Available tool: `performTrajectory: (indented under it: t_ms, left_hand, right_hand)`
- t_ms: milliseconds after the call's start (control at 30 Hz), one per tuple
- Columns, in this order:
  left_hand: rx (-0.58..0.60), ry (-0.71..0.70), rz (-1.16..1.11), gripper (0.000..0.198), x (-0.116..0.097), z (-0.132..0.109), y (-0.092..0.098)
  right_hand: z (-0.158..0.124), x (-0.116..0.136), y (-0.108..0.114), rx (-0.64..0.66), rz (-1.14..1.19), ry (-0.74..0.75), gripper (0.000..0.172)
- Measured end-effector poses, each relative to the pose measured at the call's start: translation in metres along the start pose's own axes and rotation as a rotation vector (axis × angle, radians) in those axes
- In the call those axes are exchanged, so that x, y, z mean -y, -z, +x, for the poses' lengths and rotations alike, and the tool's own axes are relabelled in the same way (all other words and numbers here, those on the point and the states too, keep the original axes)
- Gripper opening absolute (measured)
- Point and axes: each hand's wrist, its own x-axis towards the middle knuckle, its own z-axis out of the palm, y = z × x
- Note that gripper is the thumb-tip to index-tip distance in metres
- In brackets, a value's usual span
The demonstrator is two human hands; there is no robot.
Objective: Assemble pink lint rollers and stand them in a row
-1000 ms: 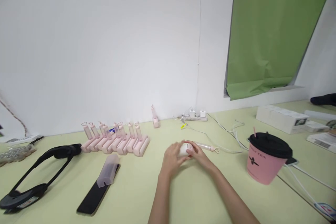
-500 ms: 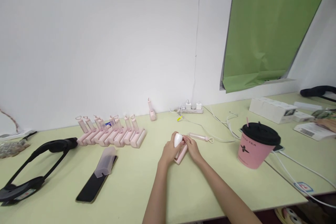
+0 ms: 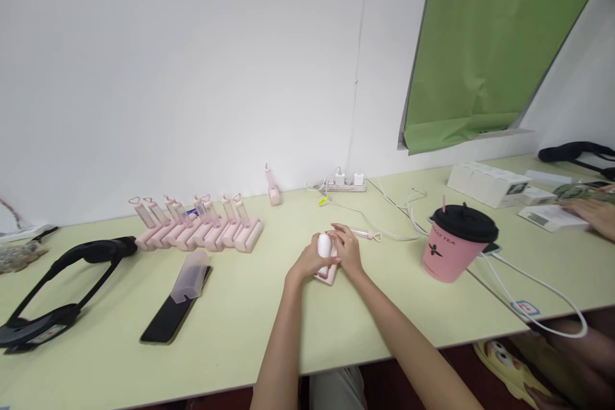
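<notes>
Both my hands meet at the middle of the pale green table (image 3: 240,327). My left hand (image 3: 307,261) is closed round a small pink holder (image 3: 328,277) with a white roller (image 3: 324,246) on it. My right hand (image 3: 346,250) pinches the same piece from the right side. Just beyond my hands lies a clear pink tube (image 3: 364,233) with a heart-shaped loop. To the left stands a row of several assembled pink rollers (image 3: 202,234) with their tubes upright.
A black phone (image 3: 168,320) with a frosted cover (image 3: 189,275) lies front left, beside a black headset (image 3: 52,288). A pink cup with black lid (image 3: 454,246) stands right, among white cables (image 3: 528,282). Another person's hand (image 3: 593,214) rests far right near white boxes (image 3: 487,182). A power strip (image 3: 343,186) sits by the wall.
The white roller has been turned from lying flat between my hands to standing on the pink holder. The camera has tilted down, showing the table's front edge.
</notes>
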Motion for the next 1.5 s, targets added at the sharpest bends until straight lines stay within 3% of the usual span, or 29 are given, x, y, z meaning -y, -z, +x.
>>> performTrajectory:
  t_ms: [200,333,767,933,1500]
  left_hand:
    - [0.011,-0.058,-0.152,0.083,-0.004,-0.002,-0.004]
    - [0.021,-0.006,-0.159,0.076,-0.003,-0.002,-0.005]
    - [0.077,0.068,-0.203,0.091,0.005,0.001,-0.010]
    - [0.135,0.060,-0.238,0.085,0.006,-0.001,-0.010]
    - [0.109,0.072,-0.330,0.075,0.006,-0.002,-0.015]
  right_hand:
    - [-0.002,0.000,-0.001,0.017,0.033,-0.091,0.030]
    - [-0.001,-0.001,-0.002,0.032,0.053,-0.104,0.028]
    - [0.002,-0.007,-0.007,-0.039,0.147,-0.245,0.021]
    - [0.000,-0.010,-0.008,-0.047,0.167,-0.270,0.020]
    - [0.002,-0.012,-0.010,-0.031,0.136,-0.297,0.023]
